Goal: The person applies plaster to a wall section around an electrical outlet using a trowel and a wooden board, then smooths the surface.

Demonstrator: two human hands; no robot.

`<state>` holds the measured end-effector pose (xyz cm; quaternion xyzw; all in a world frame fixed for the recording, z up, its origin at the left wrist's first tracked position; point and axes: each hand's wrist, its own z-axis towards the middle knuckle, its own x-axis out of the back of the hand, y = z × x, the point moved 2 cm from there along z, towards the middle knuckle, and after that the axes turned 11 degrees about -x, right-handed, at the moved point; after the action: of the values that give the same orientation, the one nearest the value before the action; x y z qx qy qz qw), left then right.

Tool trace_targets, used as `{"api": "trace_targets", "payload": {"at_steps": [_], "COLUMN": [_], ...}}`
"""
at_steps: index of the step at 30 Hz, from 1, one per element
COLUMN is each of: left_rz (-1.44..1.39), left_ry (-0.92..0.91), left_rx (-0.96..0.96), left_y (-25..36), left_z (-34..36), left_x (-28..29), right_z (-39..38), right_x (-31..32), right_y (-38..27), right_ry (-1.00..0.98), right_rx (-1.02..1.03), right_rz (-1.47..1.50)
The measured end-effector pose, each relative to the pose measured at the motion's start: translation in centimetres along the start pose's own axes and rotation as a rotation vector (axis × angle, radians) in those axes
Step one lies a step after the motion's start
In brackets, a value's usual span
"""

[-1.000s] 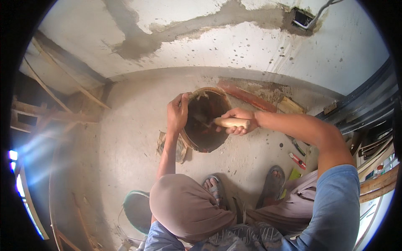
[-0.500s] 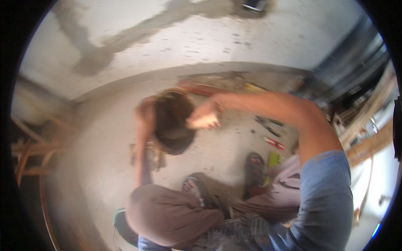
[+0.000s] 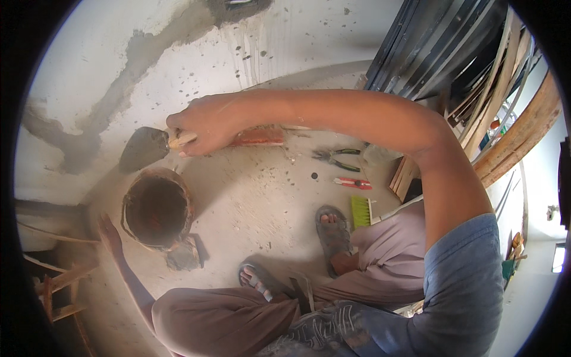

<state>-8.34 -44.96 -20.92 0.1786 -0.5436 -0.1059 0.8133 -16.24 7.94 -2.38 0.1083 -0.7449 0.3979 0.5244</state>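
Note:
My right hand (image 3: 205,128) grips the wooden handle of a trowel (image 3: 144,149), its fingers wrapped round it. The broad grey blade points left, above the far side of a bucket and in front of the wall. On the floor stands the bucket (image 3: 189,199), dirty round its rim and dark inside. Left of the bucket, my left hand (image 3: 109,233) has its fingers stretched out, and nothing shows in it. A gap separates it from the bucket's side. A small grey block (image 3: 183,254) lies against the bucket's near side.
The white wall (image 3: 202,77) carries a band of grey mortar (image 3: 119,89). To the right lie pliers (image 3: 339,158), a red utility knife (image 3: 353,183) and a green-bristled brush (image 3: 360,211). Dark metal lengths (image 3: 416,53) and wooden strips lean at far right. Timber pieces (image 3: 68,279) stand at left.
The bucket, earlier tilted in my left hand, now stands on the floor, let go. My right hand has carried the trowel away from the bucket's mouth towards the wall. The view has shifted.

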Motion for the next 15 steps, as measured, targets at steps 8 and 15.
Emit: {"api": "trace_targets", "payload": {"at_steps": [8, 15], "left_rz": [-0.242, -0.065], "left_ry": [-0.961, -0.713], "left_rx": [-0.798, -1.070], "left_y": [41.1, 56.0], "left_z": [-1.3, -4.5], "left_x": [-3.7, -27.3], "right_z": [0.2, -1.9], "right_x": [5.9, 3.3], "right_y": [-0.4, -4.5], "right_ry": [0.205, 0.164], "right_rx": [0.099, 0.193], "right_rz": [0.029, 0.191]}}
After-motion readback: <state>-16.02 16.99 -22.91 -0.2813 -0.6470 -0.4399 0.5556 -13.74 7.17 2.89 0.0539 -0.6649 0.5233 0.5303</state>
